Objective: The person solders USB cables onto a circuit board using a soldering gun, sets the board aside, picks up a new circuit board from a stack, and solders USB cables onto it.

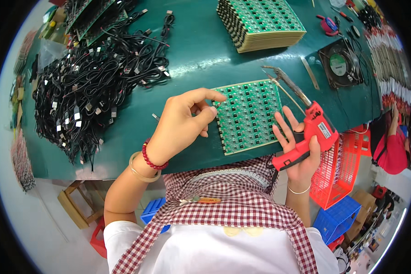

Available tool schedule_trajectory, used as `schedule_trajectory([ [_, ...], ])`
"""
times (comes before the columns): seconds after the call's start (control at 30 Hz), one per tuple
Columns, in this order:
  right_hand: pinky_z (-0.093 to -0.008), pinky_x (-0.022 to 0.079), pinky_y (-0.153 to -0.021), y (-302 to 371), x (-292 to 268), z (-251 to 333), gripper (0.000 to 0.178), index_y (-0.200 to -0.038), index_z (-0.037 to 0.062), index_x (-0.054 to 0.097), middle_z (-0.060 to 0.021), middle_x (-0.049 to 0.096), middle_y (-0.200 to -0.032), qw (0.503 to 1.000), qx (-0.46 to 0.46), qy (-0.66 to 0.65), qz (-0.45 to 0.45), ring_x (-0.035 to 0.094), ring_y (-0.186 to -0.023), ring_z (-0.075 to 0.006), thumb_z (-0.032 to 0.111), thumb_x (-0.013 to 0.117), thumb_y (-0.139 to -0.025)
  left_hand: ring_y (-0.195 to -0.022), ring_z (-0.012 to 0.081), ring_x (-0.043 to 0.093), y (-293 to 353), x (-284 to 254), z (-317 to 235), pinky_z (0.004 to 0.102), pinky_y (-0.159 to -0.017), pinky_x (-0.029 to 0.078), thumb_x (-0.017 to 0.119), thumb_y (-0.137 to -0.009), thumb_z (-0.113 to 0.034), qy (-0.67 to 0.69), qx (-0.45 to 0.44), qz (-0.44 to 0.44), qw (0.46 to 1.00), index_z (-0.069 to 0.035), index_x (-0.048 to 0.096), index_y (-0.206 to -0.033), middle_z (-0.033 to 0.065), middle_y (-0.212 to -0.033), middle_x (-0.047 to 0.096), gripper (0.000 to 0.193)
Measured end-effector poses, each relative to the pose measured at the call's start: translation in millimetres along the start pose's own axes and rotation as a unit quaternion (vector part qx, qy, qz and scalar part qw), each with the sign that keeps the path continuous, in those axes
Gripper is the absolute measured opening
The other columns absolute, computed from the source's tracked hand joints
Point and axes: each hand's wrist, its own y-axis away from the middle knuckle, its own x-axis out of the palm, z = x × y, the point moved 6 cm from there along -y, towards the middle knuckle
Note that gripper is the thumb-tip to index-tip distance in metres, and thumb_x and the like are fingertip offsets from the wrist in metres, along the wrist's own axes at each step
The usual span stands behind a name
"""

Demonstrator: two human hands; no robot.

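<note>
Hanging nearest is a dark-red and white checked apron (233, 214), over a white shirt (178, 249). Just beyond it, the right hand (301, 171) is turned palm up, its fingers partly spread and its thumb against the handle of a red soldering gun (318, 129), which points away and to the left. The left hand (180, 116) curls, with forefinger and thumb tips close together by the left edge of a green circuit board (249, 121); whether they pinch anything is too small to tell. That board lies flat on the green table (192, 157), between the two hands. Farther off, a heap of black cables (86, 91) spreads on the left, a black fan (340, 64) lies to the right, and a tall stack of similar boards (269, 17) stands at the far side.
</note>
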Motion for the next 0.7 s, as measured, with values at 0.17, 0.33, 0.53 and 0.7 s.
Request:
schedule_trajectory([
  [0.17, -0.0566, 0.033, -0.105, 3.3, -1.6, -0.1, 0.039, -0.104, 0.0000, 0.052, -0.0302, 0.032, -0.142, 0.999, -0.013, 0.019, -0.040, 0.032, -0.132, -0.0468, 0.037, 0.054, -0.090, -0.052, 0.0082, 0.058, -14.0, 1.0, 1.3, 0.0248, -0.050, 0.048, 0.058, -0.083, -0.001, -0.103, 0.038, -0.071, 0.991, 0.000, 0.067, -0.102, 0.0075, -0.069, 0.063, 0.021],
  [0.33, -0.0575, 0.034, -0.104, -0.3, -10.3, 1.2, 0.045, -0.112, -0.0010, 0.048, -0.0305, 0.029, -0.143, 1.000, -0.004, 0.015, -0.017, 0.031, -0.132, -0.0483, 0.039, 0.053, -0.091, -0.054, 0.0083, 0.059, -21.7, -5.0, -1.5, 0.0231, -0.051, 0.048, 0.059, -0.083, -0.001, -0.165, 0.070, -0.078, 0.981, 0.000, 0.068, -0.102, 0.0068, -0.071, 0.064, 0.022],
  [0.53, -0.0591, 0.035, -0.103, -5.2, -11.7, 3.5, 0.047, -0.112, -0.0015, 0.048, -0.0315, 0.027, -0.144, 1.000, 0.013, 0.013, -0.002, 0.029, -0.132, -0.0499, 0.040, 0.054, -0.091, -0.055, 0.0057, 0.056, -24.7, -12.5, 0.9, 0.0202, -0.051, 0.047, 0.058, -0.084, 0.000, -0.208, 0.081, -0.077, 0.972, -0.001, 0.067, -0.106, 0.0021, -0.067, 0.061, 0.024],
  [0.7, -0.0591, 0.036, -0.102, -7.5, -15.3, 4.7, 0.048, -0.113, -0.0019, 0.047, -0.0317, 0.025, -0.144, 1.000, 0.017, 0.016, 0.018, 0.029, -0.132, -0.0503, 0.040, 0.055, -0.090, -0.053, 0.0062, 0.056, -27.6, -12.5, -0.9, 0.0204, -0.051, 0.047, 0.058, -0.083, 0.000, -0.242, 0.127, -0.082, 0.959, -0.001, 0.066, -0.105, 0.0013, -0.065, 0.059, 0.023],
])
